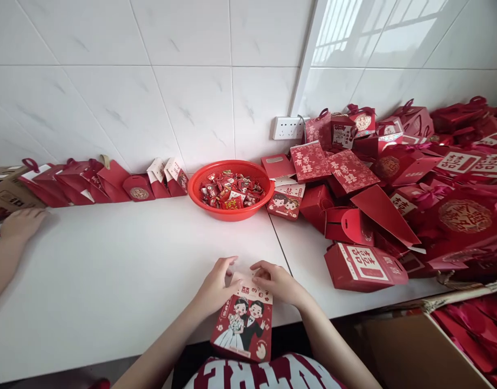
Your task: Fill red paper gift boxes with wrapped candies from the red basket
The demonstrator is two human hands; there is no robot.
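A red and cream wedding candy box (pixel 244 327), printed with a cartoon bride and groom, leans over the table's front edge close to my body. My left hand (pixel 218 283) grips its upper left side, thumb over the pale top part and fingers curled behind. On the upper right, my right hand (pixel 276 282) has its thumb and bent fingers at the same top part. What the fingertips do behind the box is hidden. Beyond my hands stands a red plastic basket (pixel 228 214) of small wrapped candies (pixel 232 190).
Red gift boxes (pixel 354 172) lie heaped on the right. A row of boxes (pixel 111 183) lines the wall on the left, where another person's hand (pixel 24 222) rests. A power socket (pixel 288 128) is on the tiled wall. An open carton (pixel 398 346) stands lower right.
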